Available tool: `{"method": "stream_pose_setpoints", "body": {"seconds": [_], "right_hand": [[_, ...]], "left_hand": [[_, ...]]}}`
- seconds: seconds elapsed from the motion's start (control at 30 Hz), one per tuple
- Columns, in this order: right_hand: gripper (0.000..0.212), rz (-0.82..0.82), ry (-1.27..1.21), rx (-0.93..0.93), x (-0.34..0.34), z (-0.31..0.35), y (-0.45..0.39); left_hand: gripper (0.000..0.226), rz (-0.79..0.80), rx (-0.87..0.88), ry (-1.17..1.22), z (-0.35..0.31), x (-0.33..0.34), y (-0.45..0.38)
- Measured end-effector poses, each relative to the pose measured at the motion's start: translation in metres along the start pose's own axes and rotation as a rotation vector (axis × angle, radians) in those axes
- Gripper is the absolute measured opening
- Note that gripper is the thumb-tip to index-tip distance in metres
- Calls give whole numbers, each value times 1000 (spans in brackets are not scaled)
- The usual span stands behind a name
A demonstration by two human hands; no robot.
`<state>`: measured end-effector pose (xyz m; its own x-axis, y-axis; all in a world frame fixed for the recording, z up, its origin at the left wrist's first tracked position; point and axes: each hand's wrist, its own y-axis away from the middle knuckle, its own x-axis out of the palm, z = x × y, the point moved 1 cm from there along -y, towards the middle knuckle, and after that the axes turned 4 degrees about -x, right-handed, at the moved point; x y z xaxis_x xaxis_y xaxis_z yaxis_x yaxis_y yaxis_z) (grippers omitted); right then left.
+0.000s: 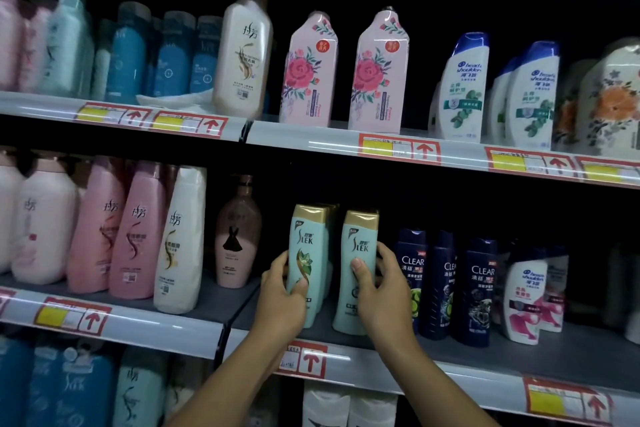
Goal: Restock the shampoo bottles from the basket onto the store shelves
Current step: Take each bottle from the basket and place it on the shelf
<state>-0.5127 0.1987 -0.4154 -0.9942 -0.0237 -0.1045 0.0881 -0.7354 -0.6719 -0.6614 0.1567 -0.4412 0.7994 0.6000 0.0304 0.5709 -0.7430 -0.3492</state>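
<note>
- On the far left of the middle shelf [194,305] stands a row of pink bottles [138,232], ending in a white bottle [180,243] that leans a little to the left at its top.
- Beside them, further back, a dusky pink pump bottle [238,236] with a black dress on it stands alone.
- My left hand [280,291] wraps the lower half of the left mint-green bottle [306,253], thumb across its front, fingers round its left side.
- That bottle stands upright on the shelf, long axis vertical, gold cap up, label facing me; more of the same kind stand right behind it.
- My right hand [379,284] holds the right mint-green bottle [356,253] the same way: thumb pressed on the front, fingers curled round its right edge.
- It too is upright, gold cap up, label toward me, its base on the shelf just beside the first one.
- Right of my fingers, dark blue bottles [474,288] stand in a row, very near my knuckles.
- Beyond them stands a white bottle with pink flowers [523,302].
</note>
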Motion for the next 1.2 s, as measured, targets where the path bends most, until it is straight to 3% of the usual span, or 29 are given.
{"method": "stream_pose_setpoints", "body": {"seconds": [0.3,0.53,0.73,1.2], "right_hand": [[41,-30,-9,25,-1,1,-1],[59,-140,-76,41,-7,13,23],[21,-185,-177,39,-19,34,62],[2,-66,-185,44,-132,58,112]], "left_hand": [[60,6,-19,25,-4,-1,-1],[73,-60,37,-4,-13,-5,12],[61,-191,99,9,-19,-7,43],[33,118,122,57,-64,82,157]]}}
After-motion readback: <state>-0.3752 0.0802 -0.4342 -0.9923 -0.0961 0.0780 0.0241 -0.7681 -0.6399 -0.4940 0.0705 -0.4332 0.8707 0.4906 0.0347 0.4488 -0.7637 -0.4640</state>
